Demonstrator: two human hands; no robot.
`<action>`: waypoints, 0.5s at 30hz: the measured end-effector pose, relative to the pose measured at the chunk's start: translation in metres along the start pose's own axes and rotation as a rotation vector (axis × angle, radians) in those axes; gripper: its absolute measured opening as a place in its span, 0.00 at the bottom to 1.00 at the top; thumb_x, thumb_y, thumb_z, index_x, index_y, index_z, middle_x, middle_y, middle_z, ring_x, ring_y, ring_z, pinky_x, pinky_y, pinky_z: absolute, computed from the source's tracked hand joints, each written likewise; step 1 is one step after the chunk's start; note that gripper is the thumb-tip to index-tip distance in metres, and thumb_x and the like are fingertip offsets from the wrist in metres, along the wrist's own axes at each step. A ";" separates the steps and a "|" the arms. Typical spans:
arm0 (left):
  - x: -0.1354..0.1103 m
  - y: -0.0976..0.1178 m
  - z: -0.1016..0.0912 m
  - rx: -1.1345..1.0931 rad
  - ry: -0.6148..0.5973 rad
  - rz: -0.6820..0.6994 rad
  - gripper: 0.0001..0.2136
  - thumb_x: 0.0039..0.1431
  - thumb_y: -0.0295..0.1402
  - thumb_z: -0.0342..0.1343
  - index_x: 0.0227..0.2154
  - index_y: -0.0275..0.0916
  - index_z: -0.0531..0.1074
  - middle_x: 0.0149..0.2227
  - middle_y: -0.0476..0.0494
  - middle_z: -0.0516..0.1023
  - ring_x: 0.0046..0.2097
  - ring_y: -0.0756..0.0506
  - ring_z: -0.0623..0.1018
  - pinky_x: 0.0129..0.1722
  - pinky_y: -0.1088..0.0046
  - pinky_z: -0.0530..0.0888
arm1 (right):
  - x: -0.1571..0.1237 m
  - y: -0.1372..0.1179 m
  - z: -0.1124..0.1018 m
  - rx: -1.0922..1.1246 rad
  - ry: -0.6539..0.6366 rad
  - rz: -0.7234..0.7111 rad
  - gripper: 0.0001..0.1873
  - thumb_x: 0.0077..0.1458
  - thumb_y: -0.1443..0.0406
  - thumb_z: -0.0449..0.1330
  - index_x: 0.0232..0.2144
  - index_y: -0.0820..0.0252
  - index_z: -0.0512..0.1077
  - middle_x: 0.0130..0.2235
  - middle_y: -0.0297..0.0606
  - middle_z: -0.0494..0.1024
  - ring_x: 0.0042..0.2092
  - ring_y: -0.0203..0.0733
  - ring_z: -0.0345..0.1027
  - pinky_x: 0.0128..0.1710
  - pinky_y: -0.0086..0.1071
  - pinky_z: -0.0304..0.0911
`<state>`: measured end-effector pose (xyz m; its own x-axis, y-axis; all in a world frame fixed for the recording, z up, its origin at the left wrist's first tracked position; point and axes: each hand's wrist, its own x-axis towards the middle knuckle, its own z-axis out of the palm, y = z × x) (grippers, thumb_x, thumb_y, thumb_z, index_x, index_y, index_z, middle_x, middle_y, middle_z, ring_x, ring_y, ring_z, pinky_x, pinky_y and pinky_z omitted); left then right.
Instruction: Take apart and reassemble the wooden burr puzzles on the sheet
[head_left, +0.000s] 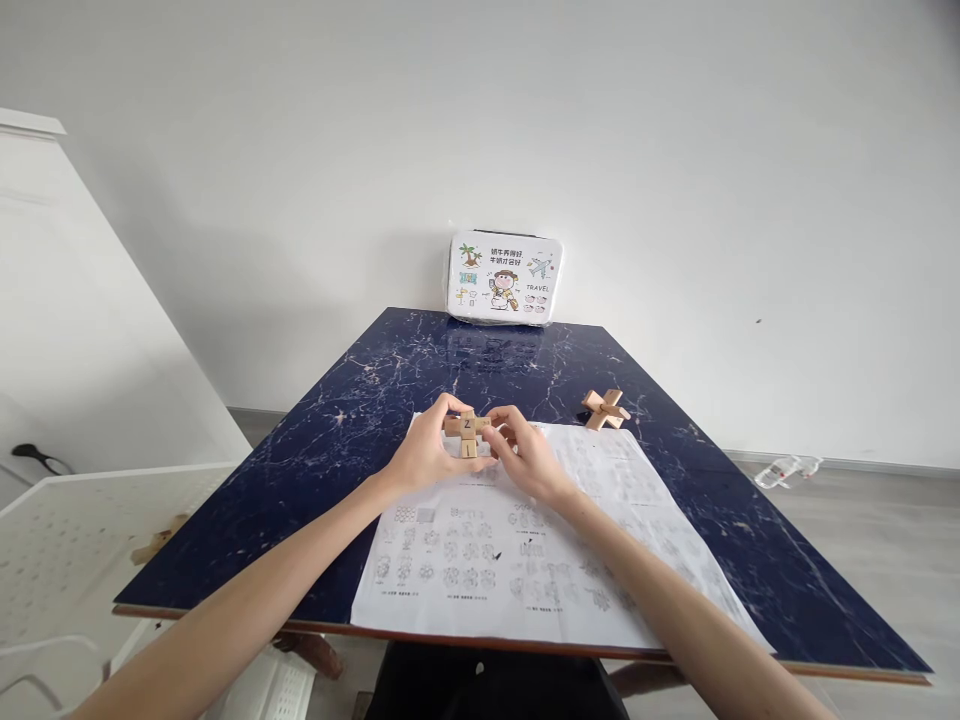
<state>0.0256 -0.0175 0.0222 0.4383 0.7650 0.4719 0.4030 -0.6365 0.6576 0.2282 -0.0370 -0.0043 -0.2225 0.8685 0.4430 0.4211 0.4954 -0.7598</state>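
Between my two hands is a wooden burr puzzle (468,425), a cross of light blocks with "2" and "1" marked on the faces toward me. My left hand (429,445) grips it from the left, thumb below and index finger over the top. From the right, my right hand (525,455) pinches the block that sticks out that way. Both hands are closed, over the upper part of a large printed instruction sheet (487,610). Farther right, past the sheet's top edge, lies a second wooden burr puzzle (606,409).
A dark blue marbled table (315,440) carries the sheet. At its far edge, a white cartoon-printed case (504,280) leans against the wall (675,180). A white perforated basket (75,530) stands to the left below. Clear plastic packaging (787,470) lies on the floor at right.
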 end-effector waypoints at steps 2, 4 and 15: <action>-0.001 0.001 0.000 -0.037 -0.040 -0.008 0.29 0.48 0.48 0.73 0.45 0.44 0.63 0.44 0.45 0.80 0.42 0.40 0.83 0.43 0.60 0.78 | 0.000 -0.002 -0.002 -0.016 0.001 -0.020 0.15 0.71 0.51 0.50 0.44 0.54 0.67 0.37 0.37 0.80 0.30 0.40 0.72 0.30 0.33 0.64; -0.002 0.001 0.001 -0.065 -0.070 -0.014 0.28 0.49 0.48 0.73 0.45 0.44 0.63 0.44 0.45 0.80 0.42 0.40 0.83 0.43 0.61 0.78 | 0.000 -0.003 -0.003 -0.062 -0.008 -0.041 0.15 0.71 0.52 0.50 0.41 0.54 0.67 0.32 0.36 0.79 0.29 0.40 0.71 0.30 0.32 0.63; -0.001 -0.010 0.004 -0.034 -0.074 0.072 0.28 0.48 0.46 0.74 0.45 0.44 0.65 0.46 0.45 0.76 0.43 0.42 0.80 0.44 0.63 0.78 | 0.002 -0.001 0.001 -0.074 -0.078 0.050 0.20 0.72 0.52 0.43 0.29 0.52 0.57 0.24 0.30 0.66 0.26 0.40 0.62 0.30 0.33 0.55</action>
<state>0.0242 -0.0127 0.0125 0.5242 0.7069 0.4749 0.3411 -0.6853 0.6435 0.2265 -0.0358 -0.0031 -0.2657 0.8924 0.3647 0.4969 0.4509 -0.7415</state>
